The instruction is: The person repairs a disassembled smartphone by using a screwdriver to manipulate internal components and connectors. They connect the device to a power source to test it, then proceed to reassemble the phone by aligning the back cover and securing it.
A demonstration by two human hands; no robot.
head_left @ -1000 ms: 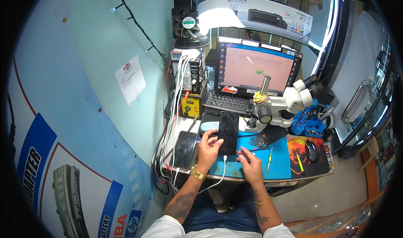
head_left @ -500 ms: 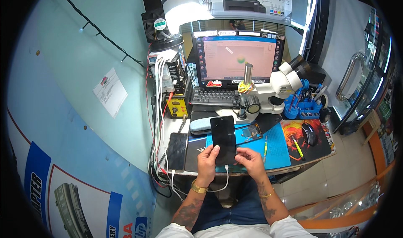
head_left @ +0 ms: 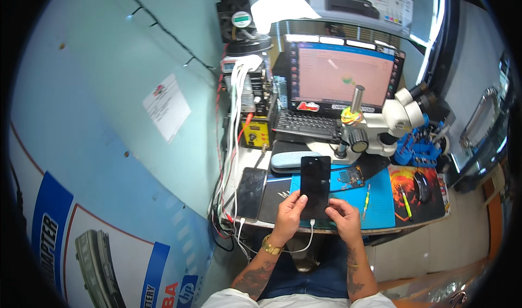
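A black smartphone (head_left: 315, 182) with a dark screen is held upright above the front of the desk. My left hand (head_left: 291, 216) grips its lower left side, thumb on the front edge. At the lower right edge, my right hand (head_left: 343, 220) pinches the phone with curled fingers; part of that contact is hard to make out. A white charging cable (head_left: 312, 229) is plugged into the phone's bottom end and loops down to the left. On the desk to the left lies another dark phone (head_left: 251, 194), with its own white cable at the lower end.
Behind the phone, an opened phone (head_left: 348, 177) rests on a blue mat (head_left: 380, 199). Around it are a microscope (head_left: 399, 115), a keyboard (head_left: 307, 126), a monitor (head_left: 342, 74), a grey-blue case (head_left: 293, 160), a yellow-green screwdriver (head_left: 406, 204), a mouse (head_left: 421, 185) and a yellow power unit (head_left: 255, 133).
The whole scene has shifted rightward in the picture as my head turned left. My right thumb has moved slightly off the phone's corner. The phone stays in my hands, its screen still dark.
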